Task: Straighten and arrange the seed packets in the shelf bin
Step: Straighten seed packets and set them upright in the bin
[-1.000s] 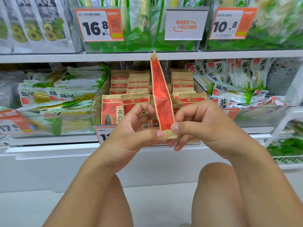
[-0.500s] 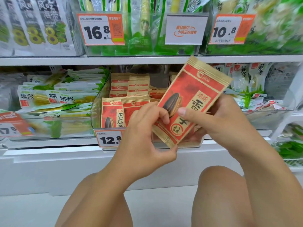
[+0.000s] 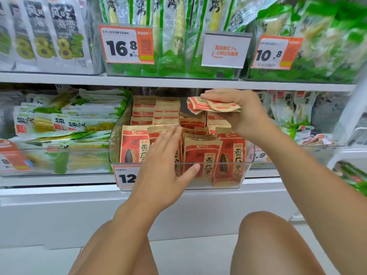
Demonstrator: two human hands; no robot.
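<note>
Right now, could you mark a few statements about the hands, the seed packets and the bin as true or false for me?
1. The right hand holds a seed packet above the back of the clear bin. True.
2. The left hand grips a packet and lifts it out. False: its fingers are straight, resting against the front packets in the bin.
3. The front packets stand upright with their printed faces outward. True.
4. The price tag on the shelf above reads 10.8 only. False: this tag reads 16.8; another further right reads 10.8.
5. The held packet stands upright. False: it lies roughly flat, crumpled in the hand.
</note>
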